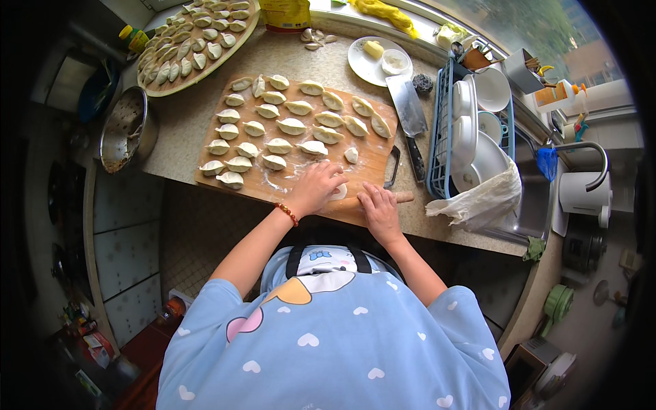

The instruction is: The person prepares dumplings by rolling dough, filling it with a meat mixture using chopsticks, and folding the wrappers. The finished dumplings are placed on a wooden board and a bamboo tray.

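Note:
At the near edge of a floured wooden cutting board [302, 177], my left hand [316, 188] has its fingers on a small round of dough [339, 192]. My right hand [380, 207] lies on a wooden rolling pin [404, 197], which rests beside the dough round with its right end past the board. A small lump of dough [351, 155] sits above my hands. Rows of folded dumplings [290, 126] cover much of the board's left and far parts. My left palm hides part of the dough round.
A cleaver [408, 113] lies right of the board, beside a blue dish rack [439, 154]. Behind it stands a white plate [359, 64] with dough. A round tray of dumplings [197, 81] is at the upper left, above a metal bowl [146, 133]. The sink [533, 205] is at the right.

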Demonstrator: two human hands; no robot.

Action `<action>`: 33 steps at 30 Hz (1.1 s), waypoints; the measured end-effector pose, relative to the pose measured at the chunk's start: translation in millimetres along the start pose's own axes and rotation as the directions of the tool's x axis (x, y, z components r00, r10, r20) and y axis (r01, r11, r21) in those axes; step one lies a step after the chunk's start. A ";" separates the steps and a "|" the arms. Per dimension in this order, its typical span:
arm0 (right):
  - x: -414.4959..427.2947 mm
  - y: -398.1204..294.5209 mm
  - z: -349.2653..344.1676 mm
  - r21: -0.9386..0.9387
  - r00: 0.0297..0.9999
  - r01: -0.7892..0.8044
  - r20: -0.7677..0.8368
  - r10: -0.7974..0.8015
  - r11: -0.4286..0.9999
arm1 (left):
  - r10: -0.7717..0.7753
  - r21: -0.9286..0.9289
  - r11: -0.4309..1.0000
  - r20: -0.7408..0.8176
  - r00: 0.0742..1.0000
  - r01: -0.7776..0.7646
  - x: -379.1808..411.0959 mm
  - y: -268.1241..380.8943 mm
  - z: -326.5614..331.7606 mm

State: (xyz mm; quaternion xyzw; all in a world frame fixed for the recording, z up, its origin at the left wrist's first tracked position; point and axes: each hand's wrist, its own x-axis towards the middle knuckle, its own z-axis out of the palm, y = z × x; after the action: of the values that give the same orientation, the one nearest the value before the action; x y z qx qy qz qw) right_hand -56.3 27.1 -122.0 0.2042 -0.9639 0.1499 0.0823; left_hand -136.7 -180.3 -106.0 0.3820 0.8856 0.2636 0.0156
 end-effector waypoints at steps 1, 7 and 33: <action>-1.5 1.2 -2.9 -0.010 1.000 0.017 0.005 -0.017 1.000 | 0.034 -0.021 0.999 0.054 0.998 -0.033 7.7 -0.2 -0.2; -13.6 8.1 -13.7 0.029 1.000 0.024 -0.010 -0.024 0.999 | -0.173 0.209 0.966 0.096 0.980 0.150 22.9 4.1 3.8; 55.2 -1.9 18.3 -0.088 0.961 -0.255 0.086 0.262 0.963 | -0.344 0.410 0.843 -0.084 0.935 0.347 -36.6 -8.2 16.0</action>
State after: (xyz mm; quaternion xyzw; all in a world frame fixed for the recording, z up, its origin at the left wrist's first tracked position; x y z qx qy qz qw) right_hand -107.2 -0.9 -126.5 0.0804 -0.9901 0.1125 0.0229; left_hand -112.5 -202.7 -130.0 0.2099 0.9755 0.0618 -0.0226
